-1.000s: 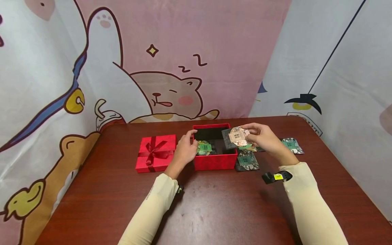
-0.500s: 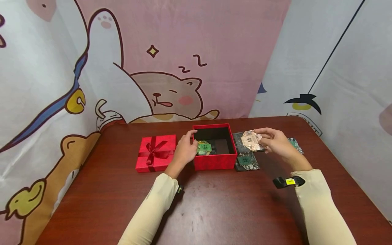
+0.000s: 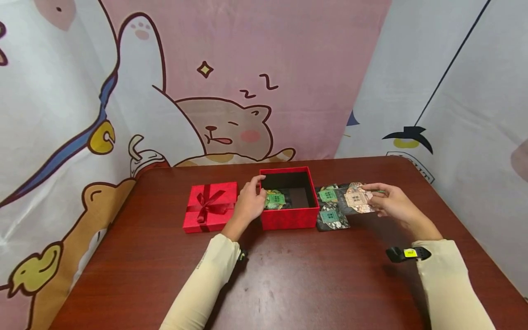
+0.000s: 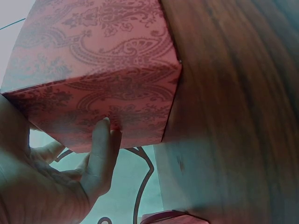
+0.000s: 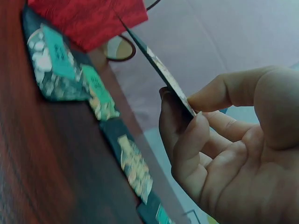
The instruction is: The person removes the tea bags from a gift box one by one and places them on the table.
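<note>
The open red gift box [image 3: 288, 220] stands on the table, a dark packet with a green label [image 3: 275, 199] lying inside at its left. At the box's left wall, my left hand [image 3: 249, 201] grips the rim; the left wrist view shows fingers [image 4: 102, 144] against the patterned outside wall. Right of the box, my right hand [image 3: 393, 206] pinches the edge of a flat dark packet with a cream label [image 3: 354, 199] between thumb and fingers. In the right wrist view this held packet [image 5: 163, 70] is seen edge-on, above the table.
A red lid with a ribbon bow [image 3: 210, 206] lies left of the box. Beside the box's right wall are a green-labelled packet [image 3: 328, 195] and a teal-labelled packet [image 3: 332, 217]. Another cream-patterned packet [image 5: 133, 163] lies farther along in the right wrist view.
My right hand has carried the cream-labelled packet from over the box's right edge to the right and lower, uncovering the green-labelled packet. The left hand has stayed at the box wall.
</note>
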`<state>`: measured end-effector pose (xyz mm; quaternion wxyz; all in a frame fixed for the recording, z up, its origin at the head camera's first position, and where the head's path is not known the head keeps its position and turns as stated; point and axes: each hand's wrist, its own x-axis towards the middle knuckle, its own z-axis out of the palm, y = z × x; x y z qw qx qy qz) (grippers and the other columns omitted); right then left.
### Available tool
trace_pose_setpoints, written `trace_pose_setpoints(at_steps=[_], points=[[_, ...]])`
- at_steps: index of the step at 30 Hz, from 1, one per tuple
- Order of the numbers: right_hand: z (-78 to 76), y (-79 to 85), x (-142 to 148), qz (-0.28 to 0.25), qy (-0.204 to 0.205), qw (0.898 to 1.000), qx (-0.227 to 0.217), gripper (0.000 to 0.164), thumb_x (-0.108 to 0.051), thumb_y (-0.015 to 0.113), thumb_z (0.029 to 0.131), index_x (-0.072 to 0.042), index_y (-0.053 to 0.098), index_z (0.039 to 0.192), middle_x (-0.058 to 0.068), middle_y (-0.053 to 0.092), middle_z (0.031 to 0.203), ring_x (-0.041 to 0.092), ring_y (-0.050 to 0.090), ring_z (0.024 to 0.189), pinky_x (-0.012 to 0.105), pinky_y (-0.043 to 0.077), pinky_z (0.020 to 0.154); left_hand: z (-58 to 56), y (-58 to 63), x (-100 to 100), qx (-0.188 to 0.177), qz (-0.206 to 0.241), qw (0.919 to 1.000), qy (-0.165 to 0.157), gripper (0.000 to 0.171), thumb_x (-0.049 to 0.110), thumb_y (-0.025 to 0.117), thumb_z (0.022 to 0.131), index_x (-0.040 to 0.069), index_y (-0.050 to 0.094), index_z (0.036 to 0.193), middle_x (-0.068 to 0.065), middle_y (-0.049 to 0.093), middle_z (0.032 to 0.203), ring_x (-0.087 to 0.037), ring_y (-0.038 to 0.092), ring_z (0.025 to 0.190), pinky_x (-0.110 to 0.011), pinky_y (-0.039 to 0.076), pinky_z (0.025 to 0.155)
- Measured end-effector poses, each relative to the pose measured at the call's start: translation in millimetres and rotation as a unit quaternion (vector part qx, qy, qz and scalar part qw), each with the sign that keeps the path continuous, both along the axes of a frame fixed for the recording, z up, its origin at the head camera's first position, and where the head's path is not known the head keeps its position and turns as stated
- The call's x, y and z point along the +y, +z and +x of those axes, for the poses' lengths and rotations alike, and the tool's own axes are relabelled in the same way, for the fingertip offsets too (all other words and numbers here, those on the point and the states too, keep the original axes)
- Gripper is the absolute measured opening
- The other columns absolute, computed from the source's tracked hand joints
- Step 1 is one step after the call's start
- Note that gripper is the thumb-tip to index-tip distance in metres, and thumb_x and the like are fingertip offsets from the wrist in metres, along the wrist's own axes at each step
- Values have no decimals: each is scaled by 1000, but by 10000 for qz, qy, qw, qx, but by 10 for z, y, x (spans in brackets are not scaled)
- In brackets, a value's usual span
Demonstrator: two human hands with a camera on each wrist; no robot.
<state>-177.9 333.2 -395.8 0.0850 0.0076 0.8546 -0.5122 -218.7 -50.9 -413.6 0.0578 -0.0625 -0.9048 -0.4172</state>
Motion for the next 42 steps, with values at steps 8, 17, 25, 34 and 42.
trace_pose_setpoints(at_steps=[8,17,25,34,42], points=[[32,-144,144,181,65,9997,-131,52,-4,52,93,6,41,143,2,61,82,11,53,67,35,52,59,0,-12,-4,-77,21,10000,2,44,20,50,97,21,52,141,-13,58,129,-34,55,119,-54,43,96],[46,-250,203,182,31,9993,-313,54,-5,53,92,7,40,142,0,59,75,13,51,64,33,49,56,-1,8,0,-42,26,10000,-11,44,20,50,97,22,52,141,-12,59,129,-34,54,119,-54,43,96],[69,-349,274,251,90,9994,-197,52,-3,53,91,10,42,140,0,62,78,12,52,64,33,48,53,-11,-4,-1,-13,16,10000,-21,44,20,50,97,22,52,141,-12,59,129,-34,54,120,-53,43,97],[70,-392,292,405,103,9989,-218,52,-3,54,90,9,43,139,2,61,78,11,47,59,29,42,48,-16,-16,-7,-75,26,10000,43,44,20,50,97,23,52,141,-12,58,129,-33,54,119,-54,43,96],[97,-415,297,512,176,9984,-165,54,0,55,88,6,42,141,2,53,68,12,43,54,28,38,45,-15,-13,-7,-60,14,10000,-6,44,20,50,98,23,51,141,-12,58,129,-33,54,120,-54,43,97]])
